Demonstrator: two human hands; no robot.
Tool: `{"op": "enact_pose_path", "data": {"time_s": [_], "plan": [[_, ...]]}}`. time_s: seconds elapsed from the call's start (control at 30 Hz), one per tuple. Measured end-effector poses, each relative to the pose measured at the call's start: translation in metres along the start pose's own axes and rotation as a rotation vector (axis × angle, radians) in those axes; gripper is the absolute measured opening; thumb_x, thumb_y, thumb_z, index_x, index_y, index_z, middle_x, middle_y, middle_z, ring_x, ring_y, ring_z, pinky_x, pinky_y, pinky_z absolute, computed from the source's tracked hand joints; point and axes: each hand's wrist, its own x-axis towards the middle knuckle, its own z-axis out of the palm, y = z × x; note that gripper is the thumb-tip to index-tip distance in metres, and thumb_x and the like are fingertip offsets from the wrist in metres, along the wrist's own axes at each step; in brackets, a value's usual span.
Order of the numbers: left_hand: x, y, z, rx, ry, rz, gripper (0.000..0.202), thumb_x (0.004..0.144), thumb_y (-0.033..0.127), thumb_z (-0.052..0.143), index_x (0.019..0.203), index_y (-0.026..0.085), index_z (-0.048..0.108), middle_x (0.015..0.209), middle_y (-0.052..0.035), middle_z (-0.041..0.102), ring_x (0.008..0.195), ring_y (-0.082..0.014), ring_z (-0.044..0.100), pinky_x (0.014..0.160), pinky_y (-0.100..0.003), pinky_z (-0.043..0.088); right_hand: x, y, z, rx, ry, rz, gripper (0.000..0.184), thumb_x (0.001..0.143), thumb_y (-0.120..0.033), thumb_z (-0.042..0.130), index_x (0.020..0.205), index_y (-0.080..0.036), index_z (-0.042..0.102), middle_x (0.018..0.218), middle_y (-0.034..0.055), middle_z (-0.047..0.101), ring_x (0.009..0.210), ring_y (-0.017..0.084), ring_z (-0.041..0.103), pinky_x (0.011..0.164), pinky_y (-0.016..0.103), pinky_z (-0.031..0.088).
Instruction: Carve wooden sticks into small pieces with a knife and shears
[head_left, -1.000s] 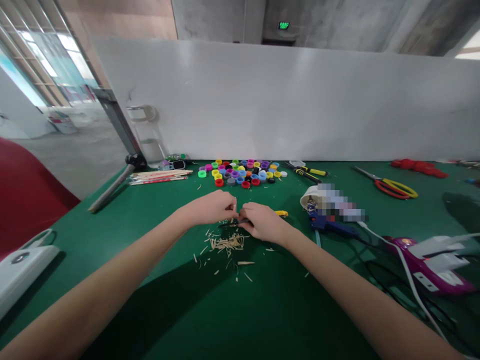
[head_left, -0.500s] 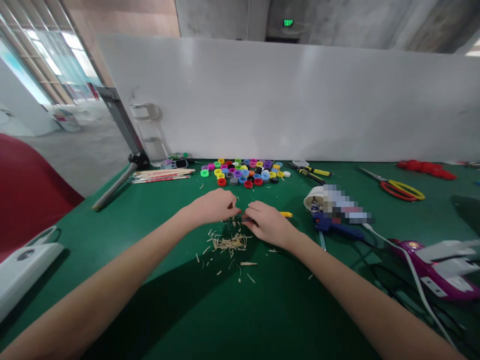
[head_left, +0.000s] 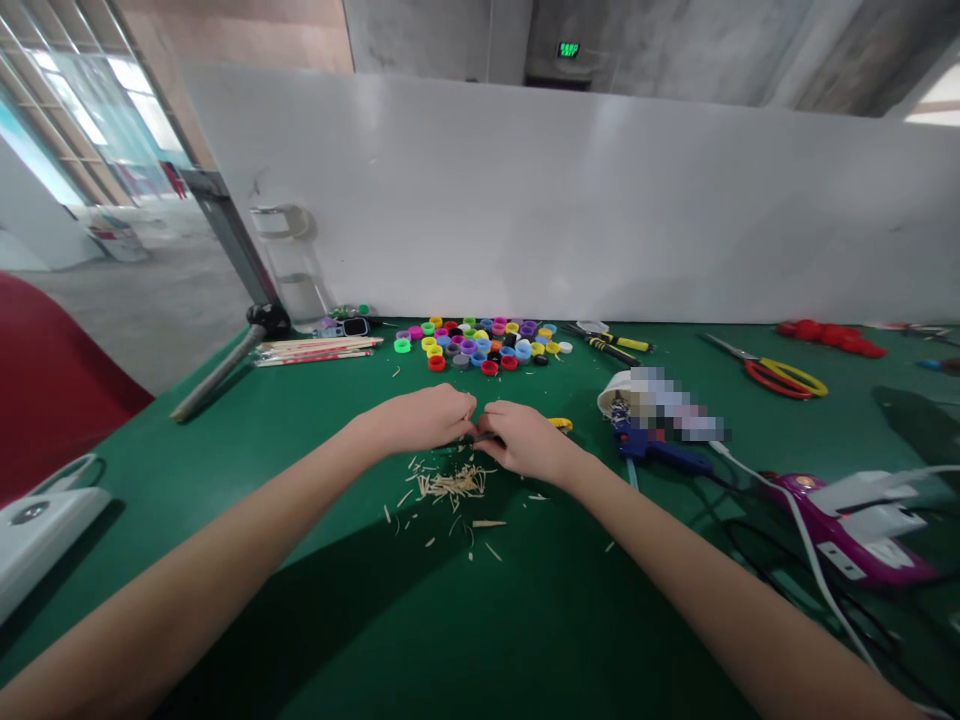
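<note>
My left hand [head_left: 424,418] and my right hand [head_left: 525,441] meet at the middle of the green table [head_left: 315,600], fingertips almost touching. Both are curled shut around something small and dark that I cannot make out. A yellow-handled tool [head_left: 561,424] pokes out behind my right hand. Just below the hands lies a heap of thin wood shavings [head_left: 450,486], with loose splinters scattered around it.
Several coloured plastic rings [head_left: 480,344] lie at the back by the white wall. Wooden sticks [head_left: 319,350] and a hammer [head_left: 225,366] lie at the back left. A blue glue gun [head_left: 660,452], scissors [head_left: 784,373], pliers [head_left: 615,345] and a purple power strip [head_left: 855,530] are on the right.
The hands have closed the small gap between them and stay over the same spot above the shavings. The view shifted slightly.
</note>
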Motion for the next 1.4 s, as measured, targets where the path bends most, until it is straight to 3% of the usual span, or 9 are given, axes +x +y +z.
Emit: {"op": "enact_pose_path", "data": {"time_s": [0.17,0.33,0.6,0.87,1.23,1.4], "plan": [[0.000,0.001,-0.002,0.007,-0.013,0.000,0.018,0.086,0.024,0.037,0.076,0.017,0.050,0.069,-0.0034,0.055,0.057,-0.0119,0.045,0.050,-0.027,0.029,0.002,-0.001,-0.001,-0.021,-0.020,0.001,0.010,0.085,-0.024,0.056,0.089,-0.016,0.061,0.085,0.0053,0.060,0.078,0.016,0.052,0.064,0.027,0.036],[0.000,-0.009,0.000,-0.055,0.044,-0.091,0.024,0.086,0.036,0.040,0.072,0.018,0.050,0.063,-0.0019,0.054,0.054,-0.0115,0.044,0.048,-0.027,0.028,-0.003,-0.003,-0.001,0.002,0.006,0.009,0.007,0.084,-0.024,0.057,0.085,-0.017,0.060,0.083,0.0038,0.059,0.078,0.015,0.052,0.062,0.026,0.036],[0.005,-0.012,0.006,-0.091,0.089,-0.189,0.041,0.084,0.041,0.041,0.051,0.019,0.029,0.045,0.0020,0.033,0.042,-0.0096,0.027,0.044,-0.030,0.021,-0.010,-0.007,0.001,-0.022,0.125,0.036,0.009,0.087,-0.023,0.052,0.083,-0.017,0.057,0.080,0.0039,0.056,0.080,0.015,0.050,0.061,0.026,0.034],[0.009,-0.010,0.007,-0.075,0.087,-0.247,0.047,0.086,0.047,0.035,0.049,0.019,0.026,0.044,0.0007,0.033,0.039,-0.0104,0.029,0.044,-0.030,0.021,-0.009,-0.010,0.003,-0.105,0.120,0.042,0.010,0.087,-0.019,0.047,0.082,-0.017,0.055,0.079,0.0048,0.056,0.079,0.017,0.049,0.059,0.026,0.032],[0.008,-0.016,0.000,-0.244,-0.056,-0.108,0.040,0.085,0.038,0.036,0.053,0.020,0.021,0.050,0.0034,0.019,0.043,-0.0104,0.017,0.045,-0.030,0.018,-0.011,-0.014,-0.003,-0.054,0.086,0.012,0.011,0.088,-0.022,0.048,0.083,-0.017,0.057,0.083,0.0054,0.058,0.080,0.016,0.049,0.059,0.026,0.031],[0.010,-0.015,0.003,-0.232,-0.047,-0.144,0.039,0.085,0.037,0.036,0.053,0.020,0.020,0.050,0.0033,0.019,0.044,-0.0103,0.018,0.045,-0.031,0.017,-0.012,-0.014,-0.001,-0.068,0.087,0.015,0.011,0.088,-0.022,0.049,0.084,-0.016,0.057,0.084,0.0052,0.058,0.081,0.016,0.049,0.059,0.026,0.031]]}}
